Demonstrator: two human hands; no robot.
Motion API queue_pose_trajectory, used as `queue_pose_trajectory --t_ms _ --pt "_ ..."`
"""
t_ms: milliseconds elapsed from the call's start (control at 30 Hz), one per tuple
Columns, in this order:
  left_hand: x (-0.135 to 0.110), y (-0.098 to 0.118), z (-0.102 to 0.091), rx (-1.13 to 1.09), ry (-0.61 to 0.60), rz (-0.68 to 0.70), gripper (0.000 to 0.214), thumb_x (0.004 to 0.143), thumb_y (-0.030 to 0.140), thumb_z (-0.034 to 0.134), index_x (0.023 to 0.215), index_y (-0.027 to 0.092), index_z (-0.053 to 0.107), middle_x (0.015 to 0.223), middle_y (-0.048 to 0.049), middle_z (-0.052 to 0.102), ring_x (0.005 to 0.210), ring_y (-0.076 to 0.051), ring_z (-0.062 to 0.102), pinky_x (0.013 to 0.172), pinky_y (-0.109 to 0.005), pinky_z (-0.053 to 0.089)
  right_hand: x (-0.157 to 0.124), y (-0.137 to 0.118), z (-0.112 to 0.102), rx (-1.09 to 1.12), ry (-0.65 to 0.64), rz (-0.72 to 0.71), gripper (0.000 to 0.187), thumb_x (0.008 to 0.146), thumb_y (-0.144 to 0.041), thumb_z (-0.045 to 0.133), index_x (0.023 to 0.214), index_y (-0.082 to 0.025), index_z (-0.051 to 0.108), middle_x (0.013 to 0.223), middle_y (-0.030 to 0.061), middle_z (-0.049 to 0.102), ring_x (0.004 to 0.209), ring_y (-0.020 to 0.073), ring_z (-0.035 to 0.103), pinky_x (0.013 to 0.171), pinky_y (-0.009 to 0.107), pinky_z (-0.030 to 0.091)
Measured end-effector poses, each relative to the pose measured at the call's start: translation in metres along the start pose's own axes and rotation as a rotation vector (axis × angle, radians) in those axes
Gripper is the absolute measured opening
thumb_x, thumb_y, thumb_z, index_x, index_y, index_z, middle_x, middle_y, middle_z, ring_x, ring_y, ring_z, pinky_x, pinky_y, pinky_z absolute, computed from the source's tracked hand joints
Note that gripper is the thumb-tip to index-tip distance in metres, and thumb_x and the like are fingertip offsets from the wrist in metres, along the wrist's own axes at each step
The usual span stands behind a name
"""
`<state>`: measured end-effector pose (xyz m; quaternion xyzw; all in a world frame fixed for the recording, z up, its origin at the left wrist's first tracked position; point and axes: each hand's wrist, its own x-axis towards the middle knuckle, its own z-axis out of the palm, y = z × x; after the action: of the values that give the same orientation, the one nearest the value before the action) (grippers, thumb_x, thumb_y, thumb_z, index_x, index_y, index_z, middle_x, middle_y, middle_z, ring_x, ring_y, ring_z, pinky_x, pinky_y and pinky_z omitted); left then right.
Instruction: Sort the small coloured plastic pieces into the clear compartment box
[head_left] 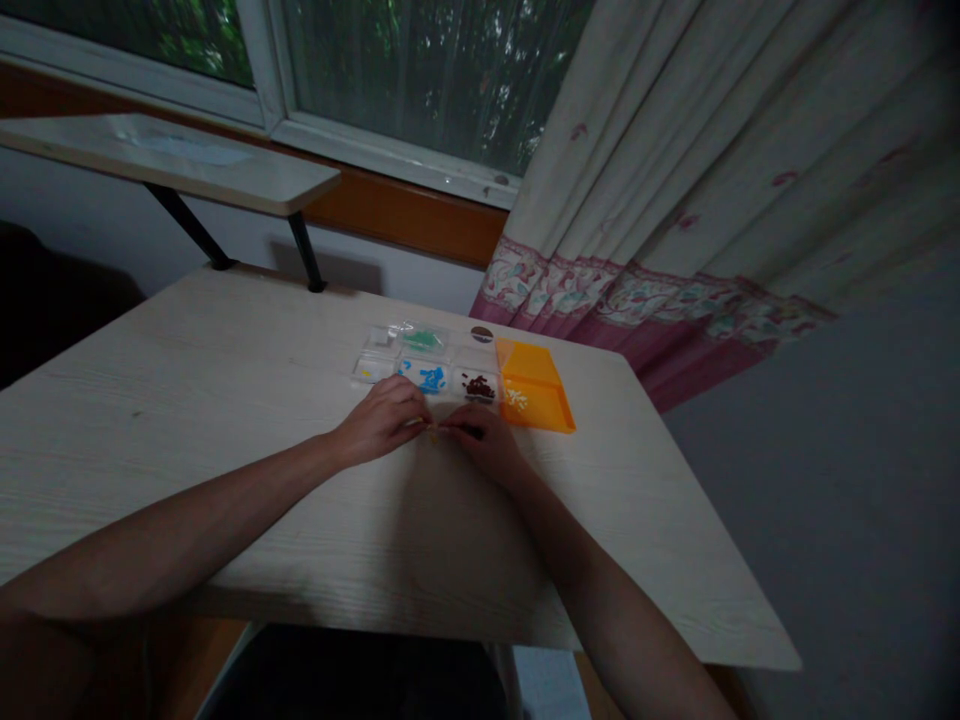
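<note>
- Small yellowish piece (pixel 433 430), one: sitting at the clock's centre, over the bench (pixel 225 400); its exact form is staying unclear at this size.
- Left hand (pixel 388 415), at 9 o'clock: its grip is pinching, fingertips together, apparently clamping the piece.
- Right hand (pixel 486 438), at 3 o'clock: its grip is likewise pinching the piece from the opposite side.
- Clear tray (pixel 361 360), at 12 o'clock: holding blue pieces (pixel 433 380) in front, green pieces (pixel 424 340) behind, dark brown pieces (pixel 478 388) towards 1 o'clock.
- Orange tray (pixel 536 375), at 2 o'clock: bearing loose white pieces (pixel 516 399).
- Hazard, dropping: so slight a pinch could be letting the piece slip, should either grip be slackening.
- Hazard, spilling: both hands are lying near the clear tray; a careless knuckle could be jolting it and scattering its contents.
- Hazard, misjudging: dim light and shadow are probably hindering fine alignment.
</note>
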<state>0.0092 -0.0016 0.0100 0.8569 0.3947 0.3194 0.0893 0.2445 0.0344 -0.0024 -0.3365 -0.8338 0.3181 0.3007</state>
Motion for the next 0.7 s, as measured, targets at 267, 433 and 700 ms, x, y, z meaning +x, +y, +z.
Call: queue_pose_trajectory --t_ms 267,433,700 --pt "-0.001 -0.032 -0.017 0.122 0.384 -0.323 0.019 0.089 0.037 0.06 0.091 0.022 0.071 0.093 -0.006 0.062 0.098 -0.023 0.052 0.094 -0.041 0.039 -0.003 -0.008 0.001 -0.109 -0.085 -0.082 0.009 0.082 -0.022 0.071 0.089 -0.022 0.076 0.095 0.0057 0.065 0.09 0.0166 0.062 0.086 0.032 0.051" --pt "-0.005 -0.053 -0.013 0.139 0.48 -0.477 0.018 0.087 0.036 0.061 0.09 0.021 0.07 0.092 -0.0058 0.06 0.099 -0.024 0.051 0.095 -0.044 0.039 -0.004 -0.007 0.003 -0.101 -0.059 -0.062 0.007 0.082 -0.021 0.07 0.086 -0.021 0.076 0.095 0.0058 0.065 0.089 0.0163 0.062 0.084 0.032 0.05" --pt "-0.007 -0.064 -0.01 0.167 0.552 -0.507 0.019 0.089 0.035 0.059 0.093 0.02 0.07 0.093 -0.0064 0.064 0.099 -0.024 0.055 0.098 -0.046 0.038 -0.002 -0.001 -0.001 -0.052 -0.032 0.002 0.006 0.082 -0.023 0.07 0.086 -0.021 0.075 0.091 0.0048 0.066 0.088 0.0162 0.062 0.085 0.032 0.05"
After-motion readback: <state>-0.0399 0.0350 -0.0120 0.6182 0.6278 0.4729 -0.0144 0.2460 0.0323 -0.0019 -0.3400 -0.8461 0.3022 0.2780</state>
